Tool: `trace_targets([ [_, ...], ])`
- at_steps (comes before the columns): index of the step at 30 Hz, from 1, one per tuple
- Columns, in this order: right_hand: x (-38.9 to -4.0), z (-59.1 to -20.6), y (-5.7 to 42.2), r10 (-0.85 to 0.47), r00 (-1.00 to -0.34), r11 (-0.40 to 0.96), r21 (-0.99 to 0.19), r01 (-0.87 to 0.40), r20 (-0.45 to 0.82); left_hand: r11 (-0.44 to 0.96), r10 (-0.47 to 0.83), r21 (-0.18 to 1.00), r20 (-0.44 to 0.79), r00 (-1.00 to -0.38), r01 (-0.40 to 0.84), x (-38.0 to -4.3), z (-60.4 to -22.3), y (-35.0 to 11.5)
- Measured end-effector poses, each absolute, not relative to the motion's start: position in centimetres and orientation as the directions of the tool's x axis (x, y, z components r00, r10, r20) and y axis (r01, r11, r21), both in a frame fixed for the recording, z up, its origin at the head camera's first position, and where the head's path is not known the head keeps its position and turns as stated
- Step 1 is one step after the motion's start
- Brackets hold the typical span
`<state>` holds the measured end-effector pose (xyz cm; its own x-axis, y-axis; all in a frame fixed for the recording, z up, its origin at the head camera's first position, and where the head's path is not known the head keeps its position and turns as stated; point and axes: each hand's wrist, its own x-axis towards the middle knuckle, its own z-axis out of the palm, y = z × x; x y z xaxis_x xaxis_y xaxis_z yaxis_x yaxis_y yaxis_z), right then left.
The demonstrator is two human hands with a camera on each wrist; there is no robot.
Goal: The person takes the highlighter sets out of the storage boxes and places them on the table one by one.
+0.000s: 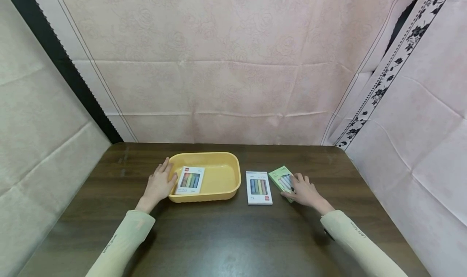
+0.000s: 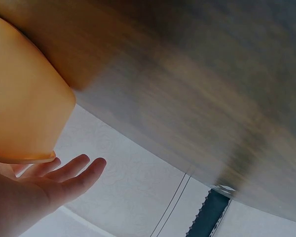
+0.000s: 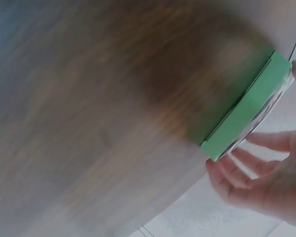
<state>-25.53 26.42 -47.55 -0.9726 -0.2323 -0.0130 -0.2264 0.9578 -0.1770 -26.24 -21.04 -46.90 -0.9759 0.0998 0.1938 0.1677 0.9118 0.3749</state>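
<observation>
My left hand [image 1: 159, 184] rests on the left rim of a yellow plastic basin [image 1: 220, 179], its fingers fairly straight in the left wrist view. Inside the basin, at the left, lies a white box of colored sticks [image 1: 190, 180], perhaps chalk or crayons. A similar white box [image 1: 259, 188] lies flat on the table right of the basin. Beside it is a green box [image 1: 281, 177], set at a slant. My right hand [image 1: 304, 191] grips this green box from above, thumb and fingers at its edges; in the right wrist view the box's green side [image 3: 246, 111] shows.
A dark brown wooden table [image 1: 219, 240] bears everything. Behind it hangs a pale pink patterned cloth [image 1: 219, 86], with white cloth [image 1: 419, 147] on the right and more on the left.
</observation>
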Motion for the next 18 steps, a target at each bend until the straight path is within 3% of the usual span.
trace_targets([
  [10, -25.3, -47.5, 28.5, -0.460, -0.888, 0.873, -0.173, -0.456, 0.014, 0.908, 0.092, 0.387, 0.185, -0.979, 0.158, -26.2, -47.0, -21.1],
  [18, -25.0, -47.3, 29.3, -0.501, -0.866, 0.859, -0.125, -0.497, -0.002, 0.911, 0.097, 0.380, 0.187, -0.978, 0.163, -26.2, -46.8, -21.1],
])
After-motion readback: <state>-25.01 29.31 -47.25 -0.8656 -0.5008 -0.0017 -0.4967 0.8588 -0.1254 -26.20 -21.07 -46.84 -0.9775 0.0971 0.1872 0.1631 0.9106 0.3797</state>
